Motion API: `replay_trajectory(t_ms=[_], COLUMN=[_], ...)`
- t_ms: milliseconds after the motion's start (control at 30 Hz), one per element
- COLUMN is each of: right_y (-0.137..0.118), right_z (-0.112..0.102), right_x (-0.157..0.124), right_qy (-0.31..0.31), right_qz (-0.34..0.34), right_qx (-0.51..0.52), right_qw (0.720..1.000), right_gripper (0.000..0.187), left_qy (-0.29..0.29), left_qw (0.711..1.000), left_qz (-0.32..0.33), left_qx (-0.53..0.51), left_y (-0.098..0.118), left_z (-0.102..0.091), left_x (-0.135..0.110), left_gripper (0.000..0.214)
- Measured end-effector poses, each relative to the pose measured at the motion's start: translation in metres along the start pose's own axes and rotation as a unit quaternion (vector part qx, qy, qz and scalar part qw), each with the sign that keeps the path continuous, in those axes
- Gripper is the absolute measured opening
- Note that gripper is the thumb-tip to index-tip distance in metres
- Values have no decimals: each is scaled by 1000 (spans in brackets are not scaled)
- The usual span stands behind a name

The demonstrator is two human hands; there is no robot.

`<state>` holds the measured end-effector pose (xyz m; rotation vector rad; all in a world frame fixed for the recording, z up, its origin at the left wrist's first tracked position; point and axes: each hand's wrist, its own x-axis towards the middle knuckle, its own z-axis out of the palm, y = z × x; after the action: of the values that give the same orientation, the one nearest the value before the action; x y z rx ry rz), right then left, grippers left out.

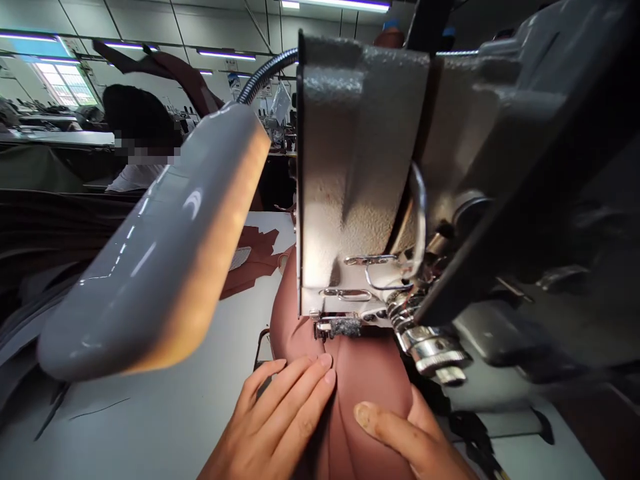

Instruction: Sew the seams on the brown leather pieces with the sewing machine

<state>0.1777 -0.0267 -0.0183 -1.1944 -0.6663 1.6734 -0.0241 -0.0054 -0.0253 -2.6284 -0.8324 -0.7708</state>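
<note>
A reddish-brown piece of leather-like material (360,370) lies under the head of a grey sewing machine (360,173), with a seam running back to the presser foot (337,328). My left hand (280,420) lies flat on the material left of the seam, fingers stretched toward the foot. My right hand (410,437) grips the material's right side, thumb on top and fingers hidden beneath it.
A grey gooseneck lamp (150,253) hangs close at the left above the white table (165,413). More brown cut pieces (255,257) lie further back. Another person (137,143) sits beyond, at another bench. Dark tools (475,440) lie at the right.
</note>
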Motion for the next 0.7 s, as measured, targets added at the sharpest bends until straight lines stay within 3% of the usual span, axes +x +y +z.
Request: replay_trajectory(t_ms=[200,467,600,700], right_y=[4,1,0,-4], right_z=[0,-2,-1,2], right_x=[-3,-4,0,0], right_qy=[0,-16,17,14], right_qz=[0,18,-39,-23], right_qx=[-25,-16,-18,29], right_qw=[1000,1000,999,999], right_gripper=[78,61,69,75], left_qy=[11,45,18,-8], left_qw=[998,998,999,998], left_qz=[6,-12,-7,-21], left_qx=[56,43,46,61], left_y=[3,1,0,6], left_z=[6,4,8,19], left_x=[-4,1,-5,-10], left_gripper=[69,76,79,83])
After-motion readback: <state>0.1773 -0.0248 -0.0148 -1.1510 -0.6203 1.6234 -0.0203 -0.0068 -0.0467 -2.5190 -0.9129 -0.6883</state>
